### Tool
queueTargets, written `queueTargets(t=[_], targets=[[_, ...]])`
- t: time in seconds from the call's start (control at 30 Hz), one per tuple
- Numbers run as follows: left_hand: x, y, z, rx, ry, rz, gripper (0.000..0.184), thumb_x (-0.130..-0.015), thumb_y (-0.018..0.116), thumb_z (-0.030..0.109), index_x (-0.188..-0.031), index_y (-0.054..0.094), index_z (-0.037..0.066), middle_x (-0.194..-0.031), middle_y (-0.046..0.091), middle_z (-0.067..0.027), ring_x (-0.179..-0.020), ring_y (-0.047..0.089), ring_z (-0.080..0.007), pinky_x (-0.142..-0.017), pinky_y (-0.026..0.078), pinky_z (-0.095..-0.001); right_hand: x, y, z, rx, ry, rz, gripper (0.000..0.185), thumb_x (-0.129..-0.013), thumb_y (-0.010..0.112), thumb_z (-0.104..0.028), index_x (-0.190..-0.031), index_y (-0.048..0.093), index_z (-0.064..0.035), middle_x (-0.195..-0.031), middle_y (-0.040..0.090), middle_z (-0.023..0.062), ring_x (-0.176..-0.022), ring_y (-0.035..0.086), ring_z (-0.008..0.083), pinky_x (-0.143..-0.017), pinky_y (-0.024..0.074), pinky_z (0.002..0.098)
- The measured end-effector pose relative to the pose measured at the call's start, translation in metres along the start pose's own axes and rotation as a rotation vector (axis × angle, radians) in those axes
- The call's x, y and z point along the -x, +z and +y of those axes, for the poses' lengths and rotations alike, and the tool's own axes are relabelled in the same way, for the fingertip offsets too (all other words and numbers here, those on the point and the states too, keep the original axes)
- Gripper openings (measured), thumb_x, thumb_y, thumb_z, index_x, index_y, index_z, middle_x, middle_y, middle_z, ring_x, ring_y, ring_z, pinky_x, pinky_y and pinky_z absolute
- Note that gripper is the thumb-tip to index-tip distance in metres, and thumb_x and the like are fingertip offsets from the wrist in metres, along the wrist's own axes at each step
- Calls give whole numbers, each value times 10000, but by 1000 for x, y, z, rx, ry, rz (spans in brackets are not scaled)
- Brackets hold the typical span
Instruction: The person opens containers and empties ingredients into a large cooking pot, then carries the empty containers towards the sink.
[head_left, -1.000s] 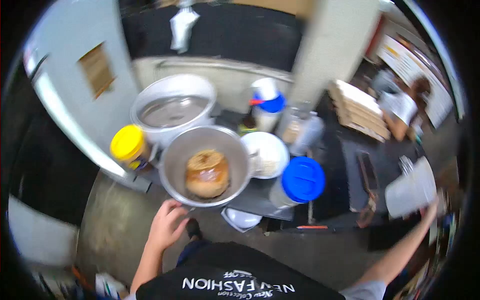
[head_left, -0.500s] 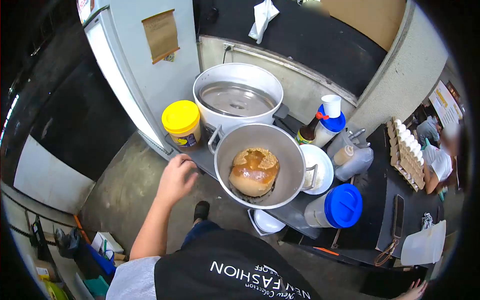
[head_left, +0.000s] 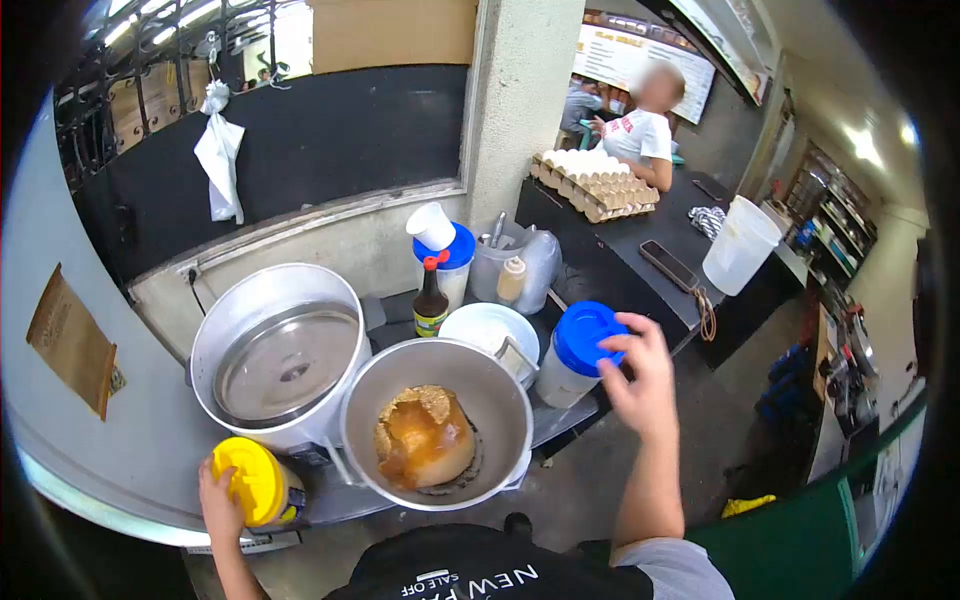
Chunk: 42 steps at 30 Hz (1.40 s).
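My left hand [head_left: 220, 503] is curled around the side of a jar with a yellow lid [head_left: 252, 482], thumb and fingertips at the lid's rim. My right hand [head_left: 643, 380] has its fingers apart beside the blue lid [head_left: 590, 338] of a cloudy plastic container [head_left: 562, 384]; whether the fingertips touch the lid is hard to tell. Between my hands stands a deep metal pot [head_left: 505, 400]. Inside it sits a pale brown mound [head_left: 425, 437] with a crumbly top and glossy brown liquid over it.
A large white pot [head_left: 345, 285] with a metal lid inside stands back left. Behind are a sauce bottle [head_left: 431, 300], a white plate [head_left: 490, 322] and a squeeze bottle [head_left: 511, 280]. Egg trays [head_left: 598, 190], a phone [head_left: 668, 265] and a plastic bucket [head_left: 742, 245] rest on the right counter, near a person [head_left: 640, 135].
The view has swung right. My left hand has moved from open air onto the yellow-lidded jar. My right hand has come up from the lower right edge to the blue-lidded container.
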<state>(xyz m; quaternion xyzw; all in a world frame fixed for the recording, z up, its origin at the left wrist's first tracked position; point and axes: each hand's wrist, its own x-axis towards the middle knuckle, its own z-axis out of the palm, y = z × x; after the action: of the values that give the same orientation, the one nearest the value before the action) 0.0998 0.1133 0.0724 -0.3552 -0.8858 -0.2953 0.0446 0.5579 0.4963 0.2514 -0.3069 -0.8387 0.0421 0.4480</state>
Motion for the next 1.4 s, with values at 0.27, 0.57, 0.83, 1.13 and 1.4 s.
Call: queueTargets(t=[0.27,0.57,0.83,1.13,1.4], targets=[[-53,-42,-39,-38,265,-500,444,-525,724,78,-967,699,114,-1469,332,-229,-1389,234,-445,-1143,227,-477,60,41,-107,70,148,-193,251,-715,721,-71,-953,644,-91,-1304,493,155,-825,662,244,-707,529,365],[-46,-22,-51,-111,329,-267,267,-655,778,148,-850,672,0,-1368,410,-264,-1218,450,-450,-1019,380,-483,110,17,-129,49,463,227,218,-738,692,-65,-950,645,-47,-1362,452,191,-973,631,247,-726,517,343],[-21,-17,-26,-220,-26,-191,259,-706,753,176,-839,661,-26,-1252,488,-327,-932,616,-430,-815,508,-448,80,123,-207,-332,86,-146,235,-794,677,-89,-1022,624,-79,-1280,500,177,-1098,574,329,-859,502,387],[-26,-61,2,-394,38,-552,285,-825,629,341,-859,719,73,-920,675,-213,-803,656,-378,-738,516,-466,85,269,-313,-651,-255,-1005,236,-836,619,-141,-1043,593,-32,-1048,571,142,-947,603,340,-817,497,424],[-4,-37,-41,222,-137,-99,518,-936,536,237,-1382,335,65,-1217,444,-230,-1127,491,-427,-925,416,-456,112,363,-367,-392,-140,-910,341,-895,547,-273,-1022,558,44,-849,645,246,-802,645,387,-720,522,467]])
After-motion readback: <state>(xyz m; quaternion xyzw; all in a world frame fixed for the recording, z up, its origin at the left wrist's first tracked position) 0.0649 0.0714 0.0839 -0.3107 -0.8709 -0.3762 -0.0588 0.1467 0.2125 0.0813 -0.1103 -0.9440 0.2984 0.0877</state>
